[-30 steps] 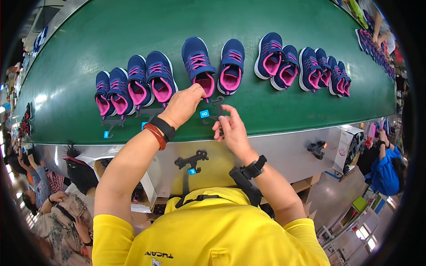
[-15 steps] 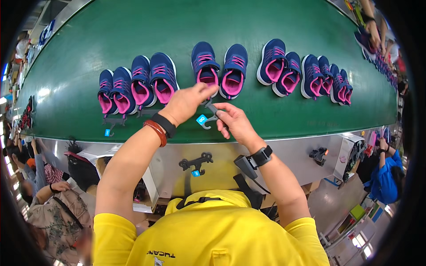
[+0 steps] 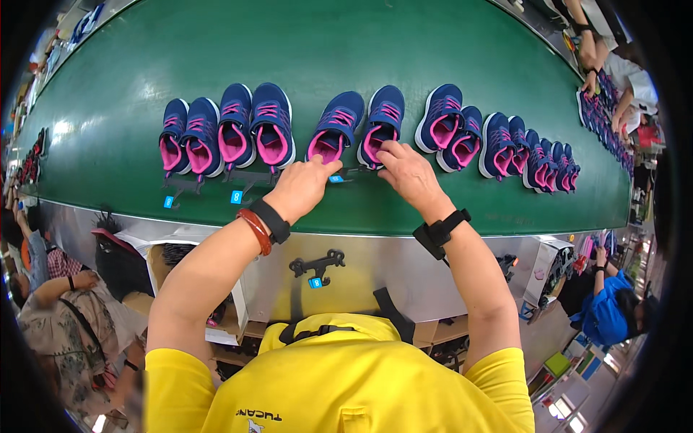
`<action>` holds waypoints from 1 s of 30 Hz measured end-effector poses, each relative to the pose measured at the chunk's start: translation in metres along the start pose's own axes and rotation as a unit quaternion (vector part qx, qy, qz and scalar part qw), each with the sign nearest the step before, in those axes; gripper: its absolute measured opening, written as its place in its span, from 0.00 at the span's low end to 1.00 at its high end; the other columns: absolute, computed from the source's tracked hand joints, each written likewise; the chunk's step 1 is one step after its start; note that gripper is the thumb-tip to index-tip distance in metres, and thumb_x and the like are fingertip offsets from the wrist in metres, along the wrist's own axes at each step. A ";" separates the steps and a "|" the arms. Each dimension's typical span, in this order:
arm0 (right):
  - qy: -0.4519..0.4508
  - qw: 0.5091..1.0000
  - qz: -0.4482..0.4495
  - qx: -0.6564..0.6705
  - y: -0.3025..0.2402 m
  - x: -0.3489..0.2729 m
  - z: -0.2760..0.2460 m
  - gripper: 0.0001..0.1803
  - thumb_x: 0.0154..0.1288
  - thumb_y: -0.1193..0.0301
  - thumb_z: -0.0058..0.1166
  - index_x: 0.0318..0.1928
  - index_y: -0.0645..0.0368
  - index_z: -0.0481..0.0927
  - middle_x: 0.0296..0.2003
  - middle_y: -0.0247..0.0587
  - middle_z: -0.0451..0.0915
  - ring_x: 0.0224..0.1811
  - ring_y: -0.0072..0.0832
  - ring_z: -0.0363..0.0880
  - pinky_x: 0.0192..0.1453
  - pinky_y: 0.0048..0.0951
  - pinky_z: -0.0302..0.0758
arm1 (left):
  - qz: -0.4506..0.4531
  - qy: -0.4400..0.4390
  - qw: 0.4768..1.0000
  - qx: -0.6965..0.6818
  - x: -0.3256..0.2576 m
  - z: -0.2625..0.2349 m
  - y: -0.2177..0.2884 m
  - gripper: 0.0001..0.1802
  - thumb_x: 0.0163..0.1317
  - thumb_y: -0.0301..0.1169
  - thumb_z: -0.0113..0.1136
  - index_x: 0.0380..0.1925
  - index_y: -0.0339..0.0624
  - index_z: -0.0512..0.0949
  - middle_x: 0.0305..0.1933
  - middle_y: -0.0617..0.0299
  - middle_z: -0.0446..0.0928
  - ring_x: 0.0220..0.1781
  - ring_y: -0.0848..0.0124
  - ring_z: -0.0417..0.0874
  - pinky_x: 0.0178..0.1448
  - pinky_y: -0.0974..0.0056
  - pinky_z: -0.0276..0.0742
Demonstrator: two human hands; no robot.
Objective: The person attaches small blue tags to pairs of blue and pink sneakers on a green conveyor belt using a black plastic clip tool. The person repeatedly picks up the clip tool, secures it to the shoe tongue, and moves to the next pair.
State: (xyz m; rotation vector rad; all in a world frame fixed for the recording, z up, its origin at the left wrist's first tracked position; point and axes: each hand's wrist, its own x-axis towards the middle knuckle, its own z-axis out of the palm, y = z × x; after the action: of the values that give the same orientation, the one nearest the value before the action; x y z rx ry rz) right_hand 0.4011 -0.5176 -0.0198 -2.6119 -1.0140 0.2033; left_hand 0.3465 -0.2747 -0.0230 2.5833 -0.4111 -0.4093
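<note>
- Black plastic shoe hanger (image 3: 351, 173) lies crosswise, near the navy-and-pink sneaker pair (image 3: 359, 126)'s heels.
- Left hand (image 3: 302, 189) and right hand (image 3: 404, 172) pinch its opposite ends, fingers closed.

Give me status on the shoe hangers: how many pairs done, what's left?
Done: two pairs at left have black hangers with blue tags lying at their heels. In hand: left hand and right hand hold a hanger at the heels of the middle pair. Left: pairs to the right show none. A spare hanger waits on the ledge.
</note>
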 end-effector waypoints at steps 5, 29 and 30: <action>-0.032 0.997 -0.053 -0.039 0.005 -0.002 0.001 0.14 0.53 0.68 0.64 0.39 0.52 0.74 0.36 0.36 0.72 0.39 0.36 0.74 0.44 0.37 0.73 | -0.003 -0.011 1.000 -0.008 0.000 0.000 0.000 0.21 0.58 0.22 0.46 0.50 0.48 0.77 0.40 0.47 0.78 0.37 0.49 0.82 0.41 0.48 0.77; 0.125 0.971 0.076 0.191 -0.033 -0.011 0.003 0.18 0.49 0.77 0.63 0.44 0.58 0.77 0.45 0.43 0.74 0.44 0.43 0.75 0.49 0.39 0.75 | 0.030 0.002 0.992 -0.120 -0.023 -0.011 -0.001 0.41 0.49 0.08 0.43 0.63 0.56 0.71 0.72 0.45 0.56 0.64 0.48 0.71 0.63 0.55 0.71; 0.163 0.963 0.119 0.181 -0.036 -0.028 0.011 0.15 0.50 0.77 0.62 0.41 0.58 0.77 0.40 0.43 0.74 0.40 0.43 0.74 0.43 0.41 0.75 | 0.023 0.004 0.995 -0.094 -0.026 -0.013 -0.002 0.44 0.48 0.07 0.41 0.66 0.58 0.68 0.73 0.44 0.55 0.63 0.47 0.71 0.64 0.54 0.71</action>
State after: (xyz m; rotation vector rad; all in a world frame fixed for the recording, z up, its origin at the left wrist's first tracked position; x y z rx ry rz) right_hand 0.3544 -0.5089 -0.0167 -2.3215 -0.4954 0.0078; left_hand 0.3279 -0.2587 -0.0076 2.3892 -0.4074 -0.4019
